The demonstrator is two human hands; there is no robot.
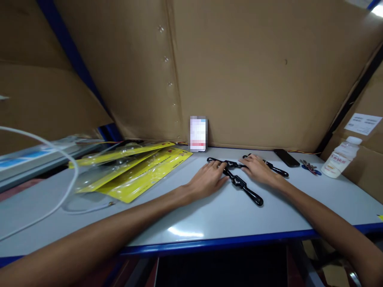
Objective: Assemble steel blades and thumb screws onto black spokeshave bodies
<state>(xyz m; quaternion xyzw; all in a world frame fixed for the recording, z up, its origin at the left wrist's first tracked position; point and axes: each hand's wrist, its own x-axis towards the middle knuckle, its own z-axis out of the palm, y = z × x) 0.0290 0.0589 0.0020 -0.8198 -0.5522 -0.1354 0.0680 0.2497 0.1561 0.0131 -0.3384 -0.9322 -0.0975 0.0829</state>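
Three black spokeshaves lie on the grey tabletop. The front spokeshave points diagonally toward me, its far handle under the fingers of my left hand. My left fingers and thumb are around that handle. Behind it, another spokeshave lies crosswise, with its left handle beyond my left fingers. My right hand has its fingertips closed on the right end of this crosswise spokeshave. A third spokeshave lies behind my right hand, which hides its middle part.
Yellow blister packs are piled on the left beside a white cable. A phone with a lit screen leans on the cardboard wall. At right are a dark phone, keys and a plastic bottle.
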